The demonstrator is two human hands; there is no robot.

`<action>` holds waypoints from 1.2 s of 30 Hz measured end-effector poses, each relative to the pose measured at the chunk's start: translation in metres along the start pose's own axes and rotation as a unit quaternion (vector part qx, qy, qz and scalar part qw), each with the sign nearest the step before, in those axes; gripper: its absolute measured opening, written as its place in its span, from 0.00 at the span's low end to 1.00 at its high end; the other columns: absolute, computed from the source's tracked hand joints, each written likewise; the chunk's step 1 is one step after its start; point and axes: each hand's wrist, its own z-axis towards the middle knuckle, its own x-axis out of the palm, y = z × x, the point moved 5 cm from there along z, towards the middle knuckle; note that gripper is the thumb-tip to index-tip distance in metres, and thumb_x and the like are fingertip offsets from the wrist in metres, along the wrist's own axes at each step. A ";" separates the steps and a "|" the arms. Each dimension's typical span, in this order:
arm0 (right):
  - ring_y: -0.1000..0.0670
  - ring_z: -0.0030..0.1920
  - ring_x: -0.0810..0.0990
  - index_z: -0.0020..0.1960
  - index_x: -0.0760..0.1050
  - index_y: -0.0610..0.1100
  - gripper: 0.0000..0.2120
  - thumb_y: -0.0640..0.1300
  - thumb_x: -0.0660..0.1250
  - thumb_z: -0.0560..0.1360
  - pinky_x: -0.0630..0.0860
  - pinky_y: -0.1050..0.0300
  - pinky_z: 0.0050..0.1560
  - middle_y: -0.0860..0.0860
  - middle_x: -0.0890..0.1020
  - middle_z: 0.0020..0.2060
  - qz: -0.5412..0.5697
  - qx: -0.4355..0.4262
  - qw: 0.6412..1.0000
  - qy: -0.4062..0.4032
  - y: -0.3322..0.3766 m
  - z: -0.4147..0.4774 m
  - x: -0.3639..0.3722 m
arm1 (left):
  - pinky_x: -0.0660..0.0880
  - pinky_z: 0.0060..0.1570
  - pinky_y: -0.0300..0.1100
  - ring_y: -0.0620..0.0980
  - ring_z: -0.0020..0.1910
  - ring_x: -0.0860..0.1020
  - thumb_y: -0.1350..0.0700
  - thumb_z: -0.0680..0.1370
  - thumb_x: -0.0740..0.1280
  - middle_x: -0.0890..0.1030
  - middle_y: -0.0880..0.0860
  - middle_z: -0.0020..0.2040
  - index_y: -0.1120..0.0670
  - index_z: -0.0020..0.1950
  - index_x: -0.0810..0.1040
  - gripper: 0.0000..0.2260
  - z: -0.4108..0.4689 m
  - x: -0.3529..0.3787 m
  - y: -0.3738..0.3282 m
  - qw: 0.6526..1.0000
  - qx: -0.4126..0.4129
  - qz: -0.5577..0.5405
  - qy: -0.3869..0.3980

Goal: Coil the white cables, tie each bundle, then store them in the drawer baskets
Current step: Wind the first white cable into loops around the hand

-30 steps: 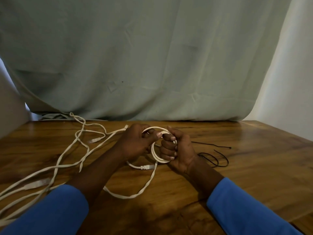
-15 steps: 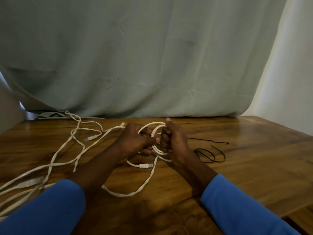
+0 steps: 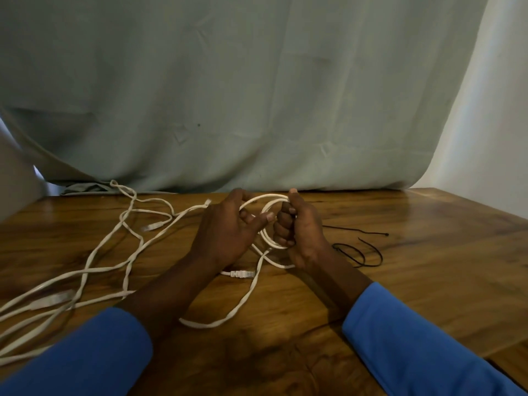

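**Coiling a flat cable, head view.** Far left of the fingers, the loose white cables (image 3: 85, 270) lie tangled on the wooden table (image 3: 428, 281). They are flat, matte and limp, with pale moulded plugs at their ends.

The left hand (image 3: 225, 235) shows its back to the camera. Its fingers appear curled round the feeding strand of the white cable (image 3: 251, 199), and the thumb points right toward the other hand.

Between the hands stands the coil (image 3: 267, 235), a few round turns held almost upright, with its open face toward the left fingers. Below the fingers, on the person's side, a clear plug (image 3: 242, 273) rests on the table. A slack loop (image 3: 228, 318) trails nearer the person.

The right hand (image 3: 303, 235) is clenched on the coil's right edge, thumb up over the top turn.

Just right of those fingers lie thin, glossy black cable ties (image 3: 358, 255), one of them looped.

The unwound length lies left of the coil, its long axis running away leftward. By this reading the left hand is the nearer one to draw in the next turn, while the right hand is nearer the ties. Coiling looks about half done, and a loose grip could let the springy turns open.
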 end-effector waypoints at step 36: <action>0.56 0.17 0.61 0.36 0.63 0.48 0.22 0.54 0.52 0.87 0.58 0.66 0.20 0.54 0.63 0.19 0.126 -0.095 0.975 -0.155 0.034 0.012 -0.040 | 0.68 0.39 0.45 0.50 0.46 0.80 0.50 0.80 0.64 0.81 0.48 0.51 0.46 0.55 0.79 0.06 -0.017 0.037 -0.045 0.851 0.303 0.386 0.185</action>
